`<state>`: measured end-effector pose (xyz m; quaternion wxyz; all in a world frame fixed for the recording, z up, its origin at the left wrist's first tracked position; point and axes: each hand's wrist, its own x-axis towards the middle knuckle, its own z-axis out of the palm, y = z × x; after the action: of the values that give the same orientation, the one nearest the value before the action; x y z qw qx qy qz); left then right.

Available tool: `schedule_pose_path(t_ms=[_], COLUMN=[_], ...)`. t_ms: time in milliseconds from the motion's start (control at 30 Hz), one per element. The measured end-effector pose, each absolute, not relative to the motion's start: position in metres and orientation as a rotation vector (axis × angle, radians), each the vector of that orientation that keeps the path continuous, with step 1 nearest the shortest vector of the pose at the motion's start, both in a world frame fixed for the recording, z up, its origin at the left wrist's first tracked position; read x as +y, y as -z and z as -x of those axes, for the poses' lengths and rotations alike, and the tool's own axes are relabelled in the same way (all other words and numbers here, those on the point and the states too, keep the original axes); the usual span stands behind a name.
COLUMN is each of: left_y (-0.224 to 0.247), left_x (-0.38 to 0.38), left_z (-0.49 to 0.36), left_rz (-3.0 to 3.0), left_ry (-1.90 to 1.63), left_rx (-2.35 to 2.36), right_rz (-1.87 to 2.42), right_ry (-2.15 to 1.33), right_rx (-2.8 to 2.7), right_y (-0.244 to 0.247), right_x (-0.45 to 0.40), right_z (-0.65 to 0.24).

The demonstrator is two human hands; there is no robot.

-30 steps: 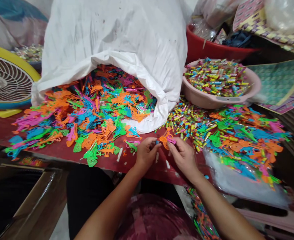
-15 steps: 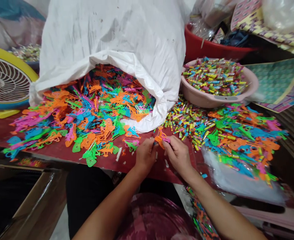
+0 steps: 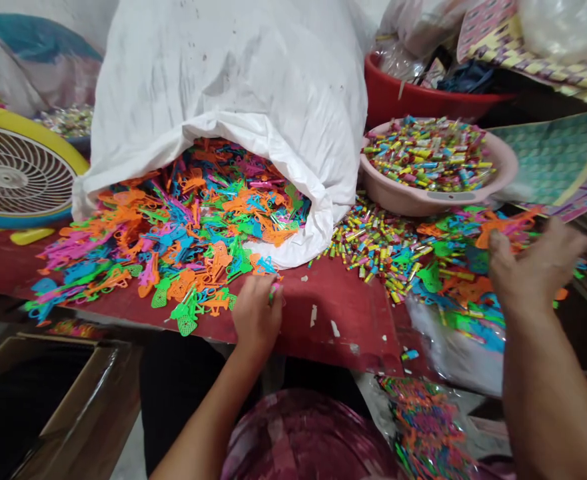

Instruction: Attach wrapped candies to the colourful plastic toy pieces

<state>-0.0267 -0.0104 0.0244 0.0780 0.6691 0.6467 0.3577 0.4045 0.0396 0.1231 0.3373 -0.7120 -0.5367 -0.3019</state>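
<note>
- Hands: left hand (image 3: 256, 313) rests at the near edge of the toy heap, fingers curled together on a small toy piece (image 3: 274, 291); only a sliver of pink and green shows past the fingertips, so its shape cannot be made out.
- Right hand (image 3: 536, 267) is raised over the right-hand heap of toys (image 3: 453, 280), fingers spread apart and slightly blurred; an orange toy (image 3: 503, 225) shows just past the fingertips, and whether it is gripped or merely lying there cannot be told.
- Toys: plastic toys (image 3: 183, 227) in orange, green, blue and pink spill from the mouth of a white sack (image 3: 233, 80) onto the red table (image 3: 343, 313); how far they run inside the sack is hidden.
- Far right: a pink basin (image 3: 413, 197) holds small coloured tubes (image 3: 428, 153); more lie loose on the table beside it.
- Behind it a red tub (image 3: 398, 100), contents partly covered.
- Far left: a fan (image 3: 13, 177), cut off by the frame edge.
- Near left: a cardboard box (image 3: 73, 400), inside dark.
- White scraps (image 3: 314, 315) lie on the bare table between the hands.
</note>
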Motion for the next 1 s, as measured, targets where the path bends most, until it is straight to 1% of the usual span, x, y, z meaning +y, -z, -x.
schedule_pose_path(t_ms=[33,67,100,133,167,233,267,367,467,567,667,767,833,900,1000], left_y=[-0.027,-0.028,-0.029,-0.029,-0.028,-0.025,-0.023,-0.017,-0.015,-0.017,-0.024,-0.032,-0.038,-0.040,-0.041], left_x=[-0.011,-0.012,-0.012,-0.012,-0.012,-0.012,-0.012,-0.014,-0.017,-0.020,-0.022,-0.023,-0.025,-0.025,-0.013], left_z=[0.035,0.043,0.048,0.051,0.052,0.051,0.049,0.044,0.043,0.044,0.041,0.028,0.015,0.002,-0.014], left_rz=[-2.031,-2.065,-2.098,-2.124,-2.144,-2.161,-2.172,-2.208,-2.152,-1.990,-1.648,-1.240,-1.087,-1.056,-1.248], left_ry=[-0.988,-0.902,-0.822,-0.760,-0.723,-0.713,-0.726,-0.819,-1.020,-1.242,-1.403,-1.377,-1.299,-1.252,-1.213], left_rx=[1.999,2.028,2.034,2.025,2.005,1.969,1.941,1.798,1.642,1.477,1.264,0.957,0.815,0.756,0.797], right_rz=[1.819,1.765,1.692,1.611,1.544,1.392,1.303,1.081,1.114,1.118,1.018,0.790,0.715,0.751,0.870], right_ry=[0.878,0.870,0.771,0.605,0.340,-0.308,-0.557,-0.866,-1.161,-1.473,-1.690,-1.864,-1.863,-1.809,-1.686], right_rx=[-1.433,-1.460,-1.502,-1.558,-1.614,-1.745,-1.834,-1.972,-1.896,-1.679,-1.328,-1.130,-1.029,-0.923,-0.859], right_y=[-0.125,-0.123,-0.117,-0.109,-0.099,-0.078,-0.068,-0.043,-0.030,-0.028,-0.035,-0.042,-0.043,-0.043,-0.044], right_x=[0.036,0.032,0.027,0.022,0.017,0.011,0.011,0.021,0.035,0.037,0.021,0.002,-0.007,-0.010,-0.006], right_z=[-0.401,-0.387,-0.366,-0.338,-0.306,-0.241,-0.212,-0.152,-0.130,-0.125,-0.126,-0.130,-0.136,-0.145,-0.166])
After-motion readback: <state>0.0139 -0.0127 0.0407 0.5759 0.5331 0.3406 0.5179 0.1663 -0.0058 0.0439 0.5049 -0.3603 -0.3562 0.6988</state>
